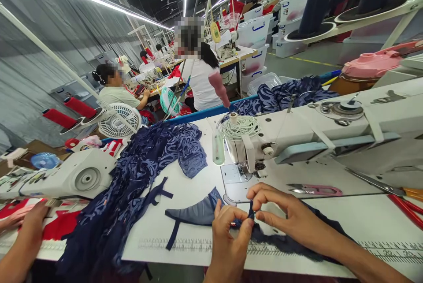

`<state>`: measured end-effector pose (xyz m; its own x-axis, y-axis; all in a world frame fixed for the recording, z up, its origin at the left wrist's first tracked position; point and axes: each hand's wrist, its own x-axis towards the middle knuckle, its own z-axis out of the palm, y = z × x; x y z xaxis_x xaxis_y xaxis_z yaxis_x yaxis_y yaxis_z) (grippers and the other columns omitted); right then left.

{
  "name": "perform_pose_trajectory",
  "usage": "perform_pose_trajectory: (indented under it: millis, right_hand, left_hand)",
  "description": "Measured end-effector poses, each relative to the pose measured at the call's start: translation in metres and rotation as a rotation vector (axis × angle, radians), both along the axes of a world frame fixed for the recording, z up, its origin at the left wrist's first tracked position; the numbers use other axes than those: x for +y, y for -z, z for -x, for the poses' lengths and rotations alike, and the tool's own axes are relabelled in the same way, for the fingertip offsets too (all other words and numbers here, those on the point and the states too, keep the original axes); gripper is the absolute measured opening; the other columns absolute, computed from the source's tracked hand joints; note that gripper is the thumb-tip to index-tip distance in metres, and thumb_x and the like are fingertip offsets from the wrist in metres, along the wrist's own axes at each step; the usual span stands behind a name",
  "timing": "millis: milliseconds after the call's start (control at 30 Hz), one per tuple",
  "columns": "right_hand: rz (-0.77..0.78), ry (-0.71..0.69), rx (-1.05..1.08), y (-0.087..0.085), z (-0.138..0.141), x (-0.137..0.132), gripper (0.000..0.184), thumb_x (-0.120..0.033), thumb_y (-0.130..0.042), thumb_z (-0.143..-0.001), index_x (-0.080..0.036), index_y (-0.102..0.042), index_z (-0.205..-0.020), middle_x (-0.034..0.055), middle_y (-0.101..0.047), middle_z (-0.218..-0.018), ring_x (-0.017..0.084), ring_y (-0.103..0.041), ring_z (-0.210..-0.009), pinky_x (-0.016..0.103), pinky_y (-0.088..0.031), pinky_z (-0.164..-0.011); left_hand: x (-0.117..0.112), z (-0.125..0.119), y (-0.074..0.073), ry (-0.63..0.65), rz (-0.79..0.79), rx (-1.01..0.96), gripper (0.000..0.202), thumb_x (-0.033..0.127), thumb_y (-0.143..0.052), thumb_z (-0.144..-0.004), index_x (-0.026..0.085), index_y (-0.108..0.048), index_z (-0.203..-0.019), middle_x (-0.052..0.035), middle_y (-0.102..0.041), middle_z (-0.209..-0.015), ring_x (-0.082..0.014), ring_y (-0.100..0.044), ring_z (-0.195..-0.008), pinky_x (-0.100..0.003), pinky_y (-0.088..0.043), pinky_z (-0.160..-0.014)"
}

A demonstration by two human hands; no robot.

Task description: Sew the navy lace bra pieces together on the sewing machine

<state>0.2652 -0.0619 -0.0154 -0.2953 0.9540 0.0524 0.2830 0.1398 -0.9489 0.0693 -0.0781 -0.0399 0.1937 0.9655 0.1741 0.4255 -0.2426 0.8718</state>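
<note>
My left hand [229, 234] and my right hand [280, 212] meet at the table's front edge, both pinching a narrow navy strap [251, 210] between thumb and fingers. The strap belongs to a small navy fabric piece [198, 213] lying flat on the white table [330, 225], with dark lace trailing under my right wrist. Just behind my hands stands the white sewing machine [330, 137], its needle area and metal plate [236, 177] close above my fingers.
A heap of navy patterned lace [139, 186] drapes over the table's left side. Pink thread snips [313, 190] and red-handled scissors [406, 208] lie at right. Another person's hand [29, 225] rests on red fabric at far left. Other workers sit at machines behind.
</note>
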Motion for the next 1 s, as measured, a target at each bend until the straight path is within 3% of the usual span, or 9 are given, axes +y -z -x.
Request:
perform_pose_trajectory:
  millis: [133, 367, 533, 667, 733, 800, 900, 1000]
  right_hand:
    - [0.129, 0.001, 0.186, 0.003, 0.006, 0.002, 0.027, -0.048, -0.065, -0.086, -0.022, -0.064, -0.081, 0.0035, -0.069, -0.095, 0.021, -0.063, -0.095, 0.034, -0.047, -0.09]
    - [0.125, 0.153, 0.221, 0.005, 0.011, 0.0, 0.028, -0.047, -0.072, -0.079, -0.021, -0.063, -0.071, 0.0034, -0.07, -0.083, 0.021, -0.064, -0.084, 0.033, -0.049, -0.081]
    - [0.095, 0.275, 0.195, 0.006, 0.014, -0.004, 0.024, -0.04, -0.071, -0.077, -0.022, -0.056, -0.071, -0.0002, -0.067, -0.075, 0.018, -0.062, -0.075, 0.031, -0.049, -0.075]
    - [0.053, 0.327, 0.158, 0.008, 0.02, -0.01, 0.024, -0.037, -0.068, -0.08, -0.024, -0.05, -0.071, -0.0016, -0.067, -0.075, 0.017, -0.062, -0.074, 0.031, -0.049, -0.077]
    - [0.031, 0.354, 0.165, 0.006, 0.025, -0.012, 0.026, -0.037, -0.068, -0.081, -0.024, -0.047, -0.071, -0.0018, -0.068, -0.075, 0.017, -0.063, -0.075, 0.031, -0.05, -0.077]
    - [0.02, 0.354, 0.174, 0.005, 0.026, -0.014, 0.028, -0.039, -0.067, -0.082, -0.024, -0.046, -0.071, -0.0014, -0.069, -0.076, 0.018, -0.065, -0.076, 0.031, -0.051, -0.075]
    - [-0.04, 0.362, 0.054, 0.009, -0.004, -0.018, 0.021, -0.046, -0.061, -0.089, -0.025, -0.059, -0.084, 0.0017, -0.073, -0.087, 0.02, -0.068, -0.083, 0.032, -0.053, -0.075]
    - [-0.261, 0.54, -0.403, 0.021, -0.075, -0.036, 0.032, -0.05, -0.048, -0.096, -0.026, -0.066, -0.105, 0.0096, -0.073, -0.102, 0.025, -0.069, -0.087, 0.04, -0.054, -0.078]
  left_hand:
    - [-0.001, -0.001, 0.004, 0.036, 0.066, -0.029, 0.013, 0.025, -0.058, -0.089, 0.021, -0.059, -0.077, 0.0015, -0.067, -0.079, -0.0169, -0.065, -0.08, -0.058, -0.013, -0.121]
    - [-0.003, -0.006, 0.006, -0.004, 0.05, -0.07, 0.015, 0.028, -0.056, -0.088, 0.022, -0.057, -0.074, 0.0029, -0.062, -0.074, -0.0153, -0.062, -0.074, -0.056, -0.012, -0.122]
    - [-0.004, -0.005, -0.003, 0.016, 0.09, -0.042, 0.017, 0.03, -0.057, -0.089, 0.022, -0.06, -0.075, 0.0026, -0.063, -0.074, -0.0148, -0.061, -0.073, -0.053, -0.014, -0.122]
    - [0.0, -0.011, -0.017, 0.011, 0.157, -0.116, 0.017, 0.036, -0.06, -0.09, 0.02, -0.068, -0.09, -0.0038, -0.07, -0.091, -0.0198, -0.064, -0.089, -0.048, -0.034, -0.114]
    - [0.002, -0.015, -0.021, 0.007, 0.206, -0.184, 0.026, 0.042, -0.063, -0.089, 0.018, -0.07, -0.087, -0.0058, -0.07, -0.087, -0.0209, -0.064, -0.086, -0.04, -0.048, -0.099]
    - [0.004, -0.018, -0.02, 0.007, 0.253, -0.24, 0.033, 0.047, -0.065, -0.088, 0.016, -0.068, -0.078, -0.0052, -0.068, -0.078, -0.0198, -0.062, -0.079, -0.034, -0.051, -0.085]
    - [0.007, -0.013, -0.015, -0.001, 0.306, -0.312, 0.035, 0.048, -0.07, -0.083, 0.016, -0.066, -0.073, -0.0038, -0.064, -0.073, -0.0178, -0.059, -0.075, -0.028, -0.049, -0.075]
    - [0.011, -0.002, -0.009, -0.057, 0.352, -0.418, 0.035, 0.047, -0.073, -0.08, 0.016, -0.063, -0.07, -0.002, -0.061, -0.069, -0.0154, -0.055, -0.071, -0.025, -0.044, -0.07]
